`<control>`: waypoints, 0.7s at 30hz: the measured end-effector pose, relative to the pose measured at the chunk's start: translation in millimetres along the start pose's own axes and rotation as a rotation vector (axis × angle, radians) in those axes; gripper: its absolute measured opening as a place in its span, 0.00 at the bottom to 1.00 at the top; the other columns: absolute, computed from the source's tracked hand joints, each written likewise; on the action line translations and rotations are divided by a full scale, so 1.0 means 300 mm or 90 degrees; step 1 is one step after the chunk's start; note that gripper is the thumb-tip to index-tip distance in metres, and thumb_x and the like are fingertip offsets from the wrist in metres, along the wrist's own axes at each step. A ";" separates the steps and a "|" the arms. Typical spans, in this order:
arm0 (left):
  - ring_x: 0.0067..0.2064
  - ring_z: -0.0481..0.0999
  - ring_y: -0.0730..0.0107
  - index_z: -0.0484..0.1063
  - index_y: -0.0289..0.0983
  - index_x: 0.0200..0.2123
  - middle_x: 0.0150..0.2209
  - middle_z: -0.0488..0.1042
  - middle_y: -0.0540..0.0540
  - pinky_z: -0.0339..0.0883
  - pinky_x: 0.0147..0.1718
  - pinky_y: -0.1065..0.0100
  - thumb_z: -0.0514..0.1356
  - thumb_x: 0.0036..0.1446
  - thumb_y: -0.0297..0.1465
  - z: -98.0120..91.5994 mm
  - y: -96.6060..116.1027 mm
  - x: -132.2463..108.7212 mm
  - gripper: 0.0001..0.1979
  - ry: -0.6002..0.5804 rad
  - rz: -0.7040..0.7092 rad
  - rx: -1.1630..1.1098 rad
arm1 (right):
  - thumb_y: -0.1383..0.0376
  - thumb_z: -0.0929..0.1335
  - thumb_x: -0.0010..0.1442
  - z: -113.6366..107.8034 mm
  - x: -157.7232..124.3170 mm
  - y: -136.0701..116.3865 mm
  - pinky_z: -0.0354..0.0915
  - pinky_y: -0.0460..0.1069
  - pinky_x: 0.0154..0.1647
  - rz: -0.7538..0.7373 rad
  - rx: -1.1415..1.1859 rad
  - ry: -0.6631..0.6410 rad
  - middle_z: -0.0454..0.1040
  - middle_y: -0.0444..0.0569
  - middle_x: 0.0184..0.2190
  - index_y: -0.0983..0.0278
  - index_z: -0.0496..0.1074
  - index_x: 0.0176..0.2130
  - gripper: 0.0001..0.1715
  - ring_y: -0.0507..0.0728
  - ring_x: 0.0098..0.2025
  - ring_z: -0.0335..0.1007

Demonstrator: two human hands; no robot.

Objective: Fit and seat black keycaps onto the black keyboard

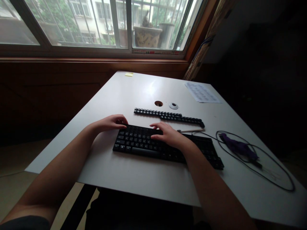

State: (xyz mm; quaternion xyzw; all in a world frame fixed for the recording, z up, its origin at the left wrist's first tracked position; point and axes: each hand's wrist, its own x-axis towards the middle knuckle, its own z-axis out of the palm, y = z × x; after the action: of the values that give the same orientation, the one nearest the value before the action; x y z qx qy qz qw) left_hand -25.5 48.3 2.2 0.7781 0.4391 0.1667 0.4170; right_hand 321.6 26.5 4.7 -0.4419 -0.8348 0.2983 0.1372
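keyboard [141, 144] — left hand [115, 122] at one corner, right hand [168, 134] over its middle

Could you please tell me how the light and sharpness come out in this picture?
Head view: the window looks pale and washed out, the upper right nearly black; head view: a soft glare lies on the far part of the white table; head view: print on the paper is too indistinct to read.
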 end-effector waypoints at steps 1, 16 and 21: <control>0.43 0.75 0.62 0.76 0.38 0.44 0.42 0.76 0.45 0.69 0.42 0.62 0.64 0.58 0.44 0.001 0.002 0.000 0.17 0.001 0.002 0.003 | 0.55 0.73 0.60 0.000 0.001 0.001 0.61 0.60 0.61 0.000 0.001 0.000 0.72 0.51 0.52 0.55 0.69 0.58 0.29 0.63 0.57 0.64; 0.51 0.71 0.57 0.76 0.42 0.49 0.47 0.71 0.43 0.67 0.52 0.56 0.63 0.60 0.47 0.096 0.105 0.025 0.19 0.050 0.163 0.170 | 0.57 0.73 0.60 -0.002 -0.002 -0.001 0.58 0.60 0.63 0.014 -0.012 -0.016 0.70 0.51 0.54 0.55 0.69 0.59 0.29 0.63 0.59 0.61; 0.54 0.67 0.52 0.74 0.44 0.52 0.49 0.70 0.42 0.65 0.54 0.53 0.63 0.59 0.48 0.105 0.117 0.025 0.21 0.034 0.142 0.205 | 0.56 0.73 0.60 -0.002 -0.002 0.001 0.58 0.60 0.64 0.011 -0.013 -0.016 0.70 0.51 0.54 0.55 0.69 0.59 0.29 0.63 0.60 0.61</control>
State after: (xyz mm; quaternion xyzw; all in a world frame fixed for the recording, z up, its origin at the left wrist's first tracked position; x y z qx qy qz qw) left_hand 17.6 29.3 10.6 0.8740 0.3819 0.1601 0.2542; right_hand 322.5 26.2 5.0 -0.4466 -0.8356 0.2966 0.1195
